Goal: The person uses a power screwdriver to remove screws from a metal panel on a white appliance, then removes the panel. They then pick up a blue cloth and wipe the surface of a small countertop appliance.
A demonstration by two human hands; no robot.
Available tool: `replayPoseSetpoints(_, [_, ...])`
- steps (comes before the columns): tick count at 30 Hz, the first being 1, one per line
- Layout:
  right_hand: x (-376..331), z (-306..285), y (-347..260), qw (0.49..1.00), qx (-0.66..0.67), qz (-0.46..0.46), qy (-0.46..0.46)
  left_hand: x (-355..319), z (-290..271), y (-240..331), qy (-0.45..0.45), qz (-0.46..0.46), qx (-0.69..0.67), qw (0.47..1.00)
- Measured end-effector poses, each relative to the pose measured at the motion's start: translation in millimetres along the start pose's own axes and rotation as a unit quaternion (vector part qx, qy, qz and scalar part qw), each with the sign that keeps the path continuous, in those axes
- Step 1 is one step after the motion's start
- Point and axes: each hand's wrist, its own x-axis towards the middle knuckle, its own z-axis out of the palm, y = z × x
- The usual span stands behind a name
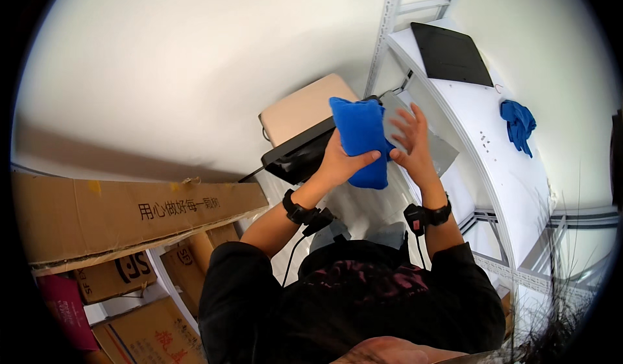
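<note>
Blue pouch up in my left grip

My left hand (337,163) is raised, fingers wrapped around the blue pouch (361,140), thumb across its front; my right hand (412,145) is open-fingered, palm against the pouch's side, above the black tray (293,159) on the white shelf (500,143).

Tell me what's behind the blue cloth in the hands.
Behind the blue cloth held by the left hand lies a grey laptop, which the right hand touches. A dark tray shows to its left. The cloth hides the laptop's near part.
</note>
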Motion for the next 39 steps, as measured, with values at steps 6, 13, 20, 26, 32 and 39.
replayPoseSetpoints(6, [29,66,3,0.995,0.091,-0.013,-0.051,0,-31,9,-0.018,0.037,0.064,0.997])
replayPoseSetpoints(13, [37,66,14,0.994,0.099,0.006,-0.040,-24,-49,35,0.076,0.045,0.318,0.944])
replayPoseSetpoints(20, [82,30,20,0.913,-0.330,-0.218,0.102,-61,-126,20,0.282,0.037,0.548,0.787])
replayPoseSetpoints(26, [89,69,30,0.836,-0.486,-0.254,-0.020,-71,-136,-2,0.342,-0.012,0.426,0.837])
replayPoseSetpoints(32, [77,100,22,0.801,-0.544,-0.243,-0.057,-87,-171,-3,0.200,-0.031,0.238,0.950])
replayPoseSetpoints(39, [47,195,14,0.808,-0.532,-0.250,-0.031,-90,-207,-18,0.091,-0.094,0.062,0.989])
